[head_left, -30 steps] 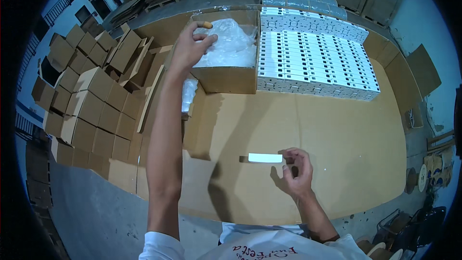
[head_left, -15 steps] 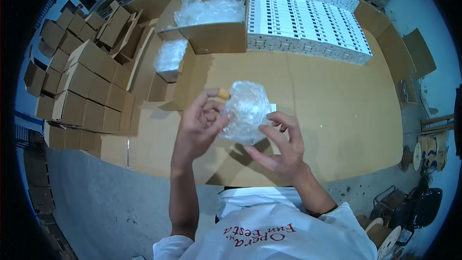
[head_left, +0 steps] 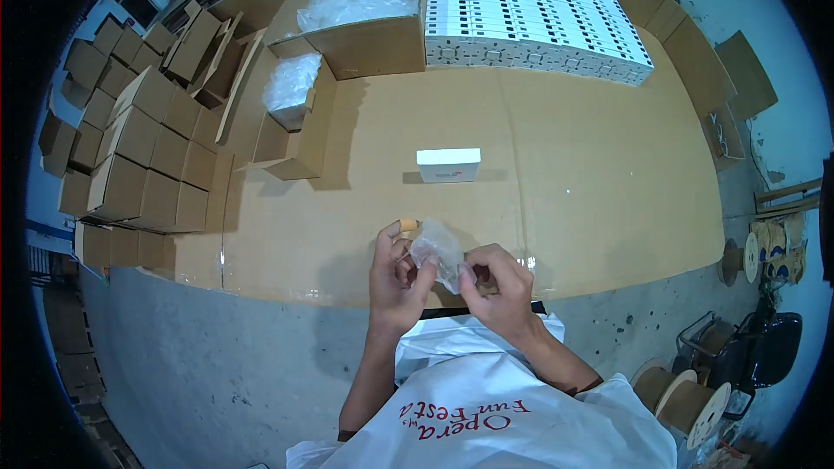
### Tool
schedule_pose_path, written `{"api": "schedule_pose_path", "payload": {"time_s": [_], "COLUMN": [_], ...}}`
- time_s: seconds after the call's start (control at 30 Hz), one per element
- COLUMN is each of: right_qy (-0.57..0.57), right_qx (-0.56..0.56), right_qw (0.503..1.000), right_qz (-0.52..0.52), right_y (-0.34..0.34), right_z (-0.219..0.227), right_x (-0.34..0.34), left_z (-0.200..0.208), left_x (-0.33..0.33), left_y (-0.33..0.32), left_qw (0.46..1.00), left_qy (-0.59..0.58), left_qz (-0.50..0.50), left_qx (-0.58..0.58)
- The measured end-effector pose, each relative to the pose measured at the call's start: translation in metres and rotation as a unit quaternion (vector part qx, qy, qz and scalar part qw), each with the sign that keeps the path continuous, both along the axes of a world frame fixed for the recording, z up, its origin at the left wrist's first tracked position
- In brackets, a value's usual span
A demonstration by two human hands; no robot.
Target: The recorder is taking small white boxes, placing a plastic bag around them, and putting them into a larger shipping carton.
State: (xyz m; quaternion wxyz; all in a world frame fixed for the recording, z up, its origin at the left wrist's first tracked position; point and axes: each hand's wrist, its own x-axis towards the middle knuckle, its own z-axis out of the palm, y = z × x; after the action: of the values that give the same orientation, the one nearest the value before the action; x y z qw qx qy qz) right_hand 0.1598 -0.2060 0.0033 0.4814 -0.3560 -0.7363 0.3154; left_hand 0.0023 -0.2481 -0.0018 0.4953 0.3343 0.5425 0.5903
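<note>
Close to my body, above the near edge of the cardboard-covered table, a crinkled clear plastic bubble-wrap bag (head_left: 437, 252) is between my two hands. My left hand (head_left: 398, 285), with an orange cover on one fingertip, pinches its left side. The thumb and fingers of my right hand (head_left: 501, 291) close on its right edge. Whether anything is inside the bag cannot be seen. Beyond my hands a small white box (head_left: 447, 167) stands on the cardboard, apart from both.
An open carton of clear plastic bags (head_left: 360, 4) stands at the back left, beside a tray of white boxes (head_left: 539, 26). A narrow carton (head_left: 300, 152) holds wrapped pieces (head_left: 292, 87). Brown cartons (head_left: 143, 161) are stacked at the left.
Both hands have drawn the bubble-wrap bag toward my body, and it now looks smaller and more bunched. The white box, mostly hidden behind the bag before, now shows fully.
</note>
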Motion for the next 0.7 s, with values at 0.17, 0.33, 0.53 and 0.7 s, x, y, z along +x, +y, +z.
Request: {"api": "schedule_pose_path", "payload": {"time_s": [0.17,0.33,0.53,0.7], "right_qy": [0.021,-0.023,-0.214,-0.221], "right_qx": [-0.093,-0.113,0.152,0.134], "right_qw": [0.993,0.993,0.962,0.962], "right_qz": [-0.068,-0.024,0.078,0.085], "right_y": [0.002,0.013,0.016,0.042], "right_z": [0.0,0.018,0.025,0.009], "right_x": [0.013,0.016,0.006,0.008], "left_z": [-0.005,0.004,0.005,0.007], "left_x": [-0.013,-0.022,-0.024,-0.046], "left_y": [-0.005,0.007,0.027,0.04], "left_qw": [0.985,0.988,0.989,0.988], "left_qy": [0.167,0.151,0.147,0.157], "left_qz": [0.031,0.026,0.02,0.004], "left_qx": [0.021,0.009,-0.001,0.016]}}
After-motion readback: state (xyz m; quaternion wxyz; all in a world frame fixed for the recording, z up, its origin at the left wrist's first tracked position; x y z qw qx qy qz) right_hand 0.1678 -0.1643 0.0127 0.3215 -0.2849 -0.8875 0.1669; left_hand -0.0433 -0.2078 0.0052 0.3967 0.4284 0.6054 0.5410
